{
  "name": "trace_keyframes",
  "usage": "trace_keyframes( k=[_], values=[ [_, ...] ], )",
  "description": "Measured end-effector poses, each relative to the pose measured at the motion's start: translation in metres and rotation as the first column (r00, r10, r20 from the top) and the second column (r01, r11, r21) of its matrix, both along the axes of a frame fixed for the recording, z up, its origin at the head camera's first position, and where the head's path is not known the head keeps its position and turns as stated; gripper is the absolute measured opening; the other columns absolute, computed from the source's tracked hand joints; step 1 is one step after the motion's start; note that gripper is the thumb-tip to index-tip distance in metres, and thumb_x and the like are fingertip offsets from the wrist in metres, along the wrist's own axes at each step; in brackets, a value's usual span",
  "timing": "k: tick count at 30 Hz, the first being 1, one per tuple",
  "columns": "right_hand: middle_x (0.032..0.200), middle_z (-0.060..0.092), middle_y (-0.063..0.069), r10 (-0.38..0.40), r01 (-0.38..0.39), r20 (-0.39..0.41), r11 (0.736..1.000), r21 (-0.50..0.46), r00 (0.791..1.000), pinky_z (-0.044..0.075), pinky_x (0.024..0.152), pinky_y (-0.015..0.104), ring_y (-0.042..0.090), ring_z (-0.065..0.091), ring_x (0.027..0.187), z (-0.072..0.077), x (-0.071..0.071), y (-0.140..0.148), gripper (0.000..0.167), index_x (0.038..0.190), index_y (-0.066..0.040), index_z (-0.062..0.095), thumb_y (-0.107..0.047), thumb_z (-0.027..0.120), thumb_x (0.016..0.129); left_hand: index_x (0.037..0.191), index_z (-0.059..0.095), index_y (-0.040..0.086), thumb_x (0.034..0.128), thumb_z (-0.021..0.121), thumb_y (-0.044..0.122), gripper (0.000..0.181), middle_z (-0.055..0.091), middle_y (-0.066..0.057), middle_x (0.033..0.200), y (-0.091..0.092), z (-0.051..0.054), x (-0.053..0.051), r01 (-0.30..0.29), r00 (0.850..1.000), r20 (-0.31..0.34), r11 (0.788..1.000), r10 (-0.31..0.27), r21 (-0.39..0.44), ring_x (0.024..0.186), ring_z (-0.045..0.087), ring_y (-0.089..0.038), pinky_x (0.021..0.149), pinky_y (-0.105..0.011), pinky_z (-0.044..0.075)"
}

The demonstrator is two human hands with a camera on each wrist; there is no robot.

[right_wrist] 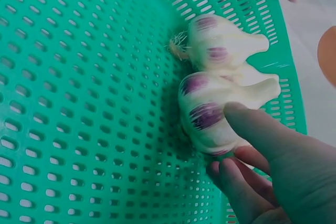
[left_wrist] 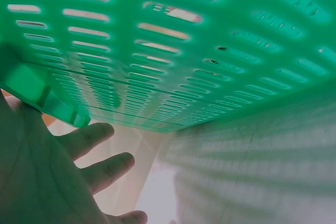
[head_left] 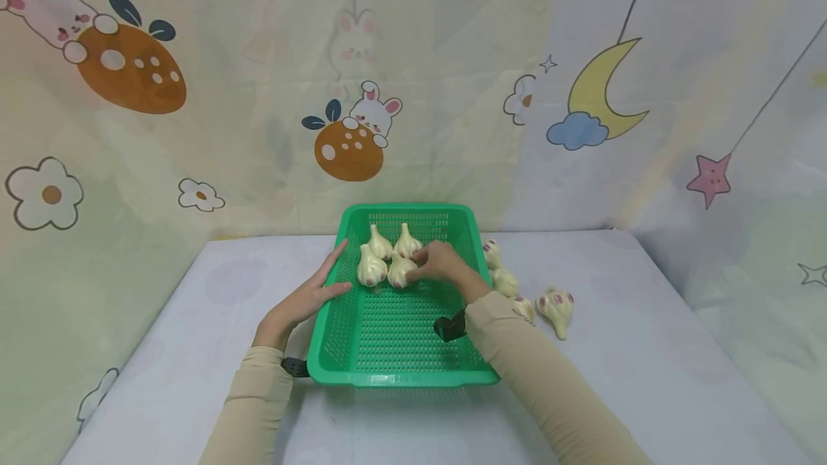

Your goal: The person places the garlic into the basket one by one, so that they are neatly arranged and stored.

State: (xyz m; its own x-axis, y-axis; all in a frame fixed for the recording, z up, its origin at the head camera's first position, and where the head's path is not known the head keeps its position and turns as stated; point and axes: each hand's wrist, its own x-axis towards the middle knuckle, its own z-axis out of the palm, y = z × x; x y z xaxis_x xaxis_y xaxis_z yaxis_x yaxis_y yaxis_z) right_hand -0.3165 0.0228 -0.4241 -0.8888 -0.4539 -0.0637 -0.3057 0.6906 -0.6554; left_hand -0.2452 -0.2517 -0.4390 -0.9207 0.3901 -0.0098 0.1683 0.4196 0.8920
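Note:
A green plastic basket [head_left: 407, 379] with slotted walls stands on the table. Toward its far left part sit several garlic bulbs [head_left: 372, 268], cream with purple patches and stems pointing up. My right hand [head_left: 442, 264] reaches inside and pinches the nearest right garlic bulb [right_wrist: 207, 114], thumb on its side and the other fingers curled at its lower edge. At the basket's left rim lies my left hand [head_left: 306, 300], its fingers spread and straight; in the left wrist view the palm [left_wrist: 37, 166] is beside the basket wall [left_wrist: 157, 77].
Several more garlic bulbs [head_left: 555, 309] lie on the white tabletop [head_left: 614, 379] to the basket's right, some partly hidden by the rim and my right sleeve [head_left: 549, 372]. Behind the table hangs a patterned cloth [head_left: 439, 92].

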Motion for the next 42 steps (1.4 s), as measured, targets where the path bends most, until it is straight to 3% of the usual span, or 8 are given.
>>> trace_keyframes(
  k=[4, 8, 12, 14, 20, 28, 37, 42],
  values=[
    [0.057, 0.016, -0.006, -0.028, 0.029, -0.044, 0.999, 0.026, 0.999, 0.018, 0.055, 0.025, 0.011, 0.014, 0.054, 0.002, 0.000, -0.002, 0.053, 0.060, -0.011, 0.029, -0.025, 0.076, 0.081, 0.153, -0.001, 0.034, 0.0980, 0.049, 0.028, 0.075, -0.009, -0.002, 0.161, 0.000, 0.002, 0.000, 0.002, 1.000, 0.006, 1.000, -0.002, 0.001, 0.147, -0.008, -0.034, 0.109, -0.069, 0.007],
    [0.057, 0.036, -0.007, -0.064, 0.071, -0.086, 0.995, 0.073, 0.994, 0.029, 0.056, 0.023, 0.010, 0.029, 0.056, 0.007, 0.001, -0.005, 0.038, 0.063, -0.007, 0.050, -0.028, 0.073, 0.083, 0.153, -0.002, 0.036, 0.0981, 0.049, 0.028, 0.075, -0.009, 0.000, 0.161, 0.000, 0.003, 0.001, 0.000, 1.000, 0.016, 1.000, 0.000, 0.010, 0.147, -0.009, -0.033, 0.110, -0.069, 0.006],
    [0.092, 0.070, 0.004, -0.115, 0.122, -0.112, 0.991, 0.058, 0.987, 0.052, 0.077, 0.031, 0.017, 0.063, 0.085, 0.018, 0.006, -0.007, 0.032, 0.100, -0.004, 0.071, -0.032, 0.072, 0.085, 0.153, -0.002, 0.035, 0.0977, 0.050, 0.032, 0.076, -0.009, -0.001, 0.161, 0.000, 0.002, 0.002, 0.005, 1.000, 0.016, 1.000, -0.005, 0.024, 0.147, -0.008, -0.033, 0.110, -0.069, 0.006],
    [0.119, 0.067, 0.010, -0.128, 0.130, -0.129, 0.991, 0.009, 0.983, 0.052, 0.090, 0.038, 0.024, 0.062, 0.109, 0.027, 0.010, -0.007, 0.047, 0.122, -0.006, 0.065, -0.034, 0.072, 0.084, 0.153, -0.002, 0.033, 0.0977, 0.050, 0.032, 0.076, -0.009, -0.002, 0.161, 0.000, 0.002, 0.001, 0.007, 1.000, 0.007, 1.000, -0.007, 0.030, 0.147, -0.008, -0.034, 0.110, -0.069, 0.006],
    [0.122, 0.064, 0.010, -0.074, 0.030, -0.256, 0.985, -0.171, 0.964, 0.053, 0.089, 0.036, 0.026, 0.063, 0.111, 0.055, 0.027, 0.007, 0.041, 0.124, -0.009, 0.062, -0.026, 0.069, 0.087, 0.153, -0.001, 0.033, 0.0984, 0.048, 0.027, 0.074, -0.008, -0.002, 0.161, 0.001, 0.002, 0.000, 0.002, 1.000, -0.002, 0.999, -0.001, 0.032, 0.147, -0.008, -0.034, 0.110, -0.069, 0.007],
    [0.120, 0.062, 0.009, -0.158, 0.090, -0.437, 0.981, -0.171, 0.885, 0.054, 0.087, 0.035, 0.025, 0.062, 0.109, 0.067, 0.058, 0.060, 0.042, 0.127, -0.011, 0.061, -0.025, 0.068, 0.088, 0.153, 0.000, 0.036, 0.0971, 0.050, 0.036, 0.075, -0.009, -0.004, 0.161, 0.001, 0.003, 0.003, -0.005, 1.000, 0.006, 1.000, 0.005, -0.007, 0.147, -0.009, -0.036, 0.108, -0.070, 0.007],
    [0.120, 0.062, 0.006, -0.167, 0.109, -0.587, 0.985, -0.133, 0.792, 0.056, 0.082, 0.042, 0.026, 0.061, 0.108, 0.057, 0.083, 0.135, 0.036, 0.121, -0.011, 0.064, -0.018, 0.071, 0.086, 0.152, 0.000, 0.039, 0.0977, 0.049, 0.034, 0.074, -0.009, -0.004, 0.161, 0.003, 0.001, 0.003, -0.011, 1.000, 0.017, 1.000, 0.011, -0.014, 0.147, -0.008, -0.036, 0.109, -0.070, 0.008],
    [0.121, 0.061, 0.010, -0.153, 0.140, -0.558, 0.988, -0.066, 0.815, 0.053, 0.082, 0.049, 0.031, 0.060, 0.109, 0.045, 0.086, 0.166, 0.034, 0.118, -0.008, 0.066, -0.013, 0.071, 0.085, 0.151, -0.002, 0.040, 0.0984, 0.049, 0.031, 0.074, -0.010, -0.003, 0.161, 0.002, 0.002, 0.003, -0.018, 1.000, 0.023, 1.000, 0.019, -0.018, 0.147, -0.010, -0.035, 0.109, -0.069, 0.007]
  ],
)
